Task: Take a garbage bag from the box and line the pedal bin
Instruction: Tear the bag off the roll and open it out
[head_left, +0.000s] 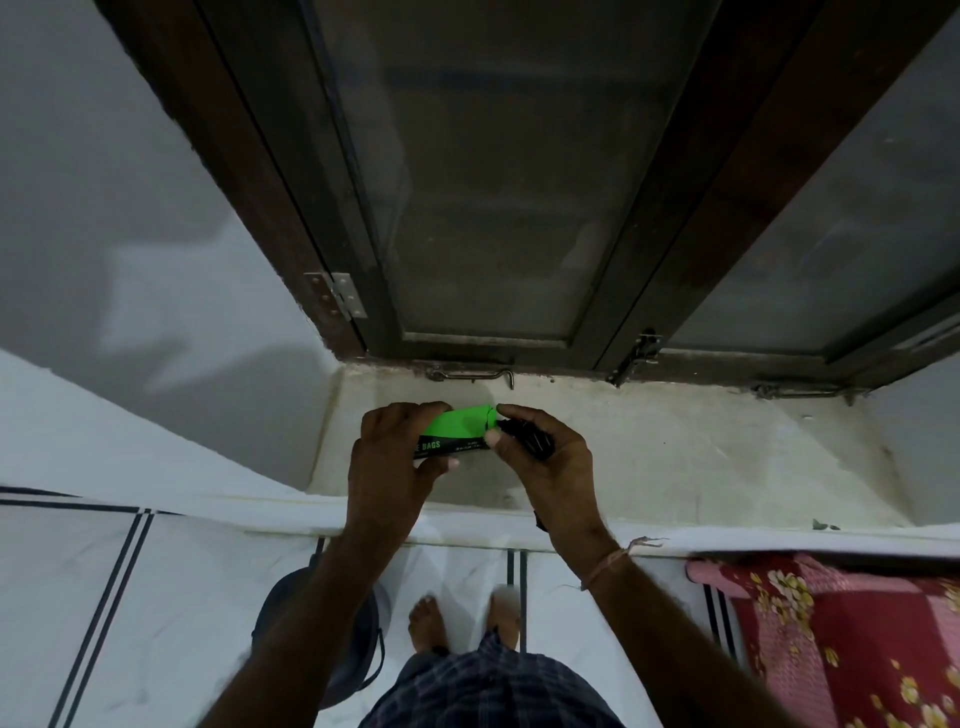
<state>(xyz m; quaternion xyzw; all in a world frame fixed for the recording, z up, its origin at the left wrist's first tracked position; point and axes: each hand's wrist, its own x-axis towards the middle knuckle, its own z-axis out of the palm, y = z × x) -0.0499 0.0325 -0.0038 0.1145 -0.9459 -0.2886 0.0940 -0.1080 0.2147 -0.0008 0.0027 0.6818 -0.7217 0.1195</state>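
Observation:
A green and black garbage bag box (457, 431) is held over the window sill. My left hand (395, 457) grips its left end, thumb underneath. My right hand (545, 457) pinches the box's right end flap and holds a black rolled garbage bag (530, 439) against its palm. The dark round pedal bin (363, 644) stands on the floor below my left forearm, mostly hidden by the arm.
A pale stone window sill (675, 457) runs under a dark wooden window frame (519, 353) with a latch hook (472, 375). A red floral cloth (841, 634) lies at lower right. White tiled floor (156, 623) with black lines; my bare feet (431, 623) stand by the bin.

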